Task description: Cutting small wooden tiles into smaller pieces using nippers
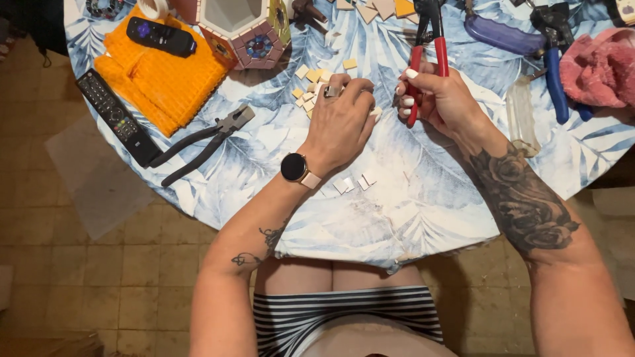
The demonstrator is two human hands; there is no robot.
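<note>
My right hand grips the red handles of a pair of tile nippers, whose black jaws point away from me. My left hand, with a ring and a wristwatch, is curled knuckles-up beside it and pinches a small pale tile piece at its fingertips. A loose pile of cream and yellow tile pieces lies just beyond the left hand. A few white tile chips lie near my left wrist.
Black pliers, a long remote, an orange mat with a small remote, a mosaic hexagonal box, blue-handled cutters, a purple case, a clear bottle and a pink cloth crowd the leaf-print round table.
</note>
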